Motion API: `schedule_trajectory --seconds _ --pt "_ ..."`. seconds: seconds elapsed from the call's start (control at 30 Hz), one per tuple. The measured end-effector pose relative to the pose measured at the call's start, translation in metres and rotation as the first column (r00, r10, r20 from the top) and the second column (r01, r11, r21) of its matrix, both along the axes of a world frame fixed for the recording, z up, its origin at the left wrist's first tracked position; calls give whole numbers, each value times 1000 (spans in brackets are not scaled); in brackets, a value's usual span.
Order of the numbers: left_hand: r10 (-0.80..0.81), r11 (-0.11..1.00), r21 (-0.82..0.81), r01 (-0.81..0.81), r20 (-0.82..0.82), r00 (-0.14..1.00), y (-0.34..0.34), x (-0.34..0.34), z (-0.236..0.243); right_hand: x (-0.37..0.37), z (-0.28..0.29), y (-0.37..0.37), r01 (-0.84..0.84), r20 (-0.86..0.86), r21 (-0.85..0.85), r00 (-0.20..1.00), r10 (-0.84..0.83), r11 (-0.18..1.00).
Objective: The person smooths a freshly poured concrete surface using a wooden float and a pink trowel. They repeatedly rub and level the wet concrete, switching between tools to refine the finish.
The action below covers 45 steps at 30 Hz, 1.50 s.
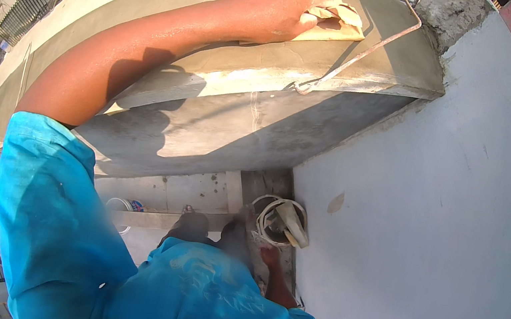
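Held item: a pale yellow sponge block (331,25), flat, pressed on the top face of a grey cement ledge (230,67); its long axis runs roughly left to right across the ledge top, the free end pointing toward the upper right, near a bent metal rod (361,55) that loops over the ledge corner. Left hand (274,8): fingers clenched over the sponge, palm down, bare forearm reaching up from a blue sleeve (50,213). Right hand (269,256): low in the view beside the blue shirt, mostly hidden; whether it holds anything cannot be told. Containers: a white bucket (282,221) with a tool standing in it, far below at the foot of the wall; a small white tub (126,205) with a coloured band, left of the person's feet, label too small to make out. Surfaces: the ledge top is smooth damp cement, its front face in shade; a plain light grey plastered wall (434,223) fills the right side, with one small pale patch. Setting: outdoors, sunlit, high above ground; trees, fences and rooftops at the left rim; a red strip at the far right rim.
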<state>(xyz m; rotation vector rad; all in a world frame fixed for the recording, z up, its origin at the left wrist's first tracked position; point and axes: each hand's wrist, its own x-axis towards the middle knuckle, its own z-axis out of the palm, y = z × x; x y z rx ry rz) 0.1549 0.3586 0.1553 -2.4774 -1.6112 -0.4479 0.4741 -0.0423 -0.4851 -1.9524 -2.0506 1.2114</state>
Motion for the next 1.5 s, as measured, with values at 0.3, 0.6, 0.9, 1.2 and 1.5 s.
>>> schedule_trajectory --seconds 0.3,0.6,0.9,1.2,1.5 --pt "548 822 -42 -568 -213 809 -28 -141 14 5 21 53 -244 -214 -4 947 237 970" --pt "422 906 24 -422 -131 897 -148 -126 -2 -32 63 92 -121 -361 -111 930 74 986" --pt "742 660 2 -751 -160 651 -132 -269 4 18 39 82 -7 -278 -220 959 -56 975" --pt "258 953 -168 -251 23 966 -114 -104 17 -5 66 128 -155 -265 -439 964 37 885" --pt "827 557 -170 -813 25 561 -335 -259 21 -56 34 160 -604 -300 99 740 602 791"
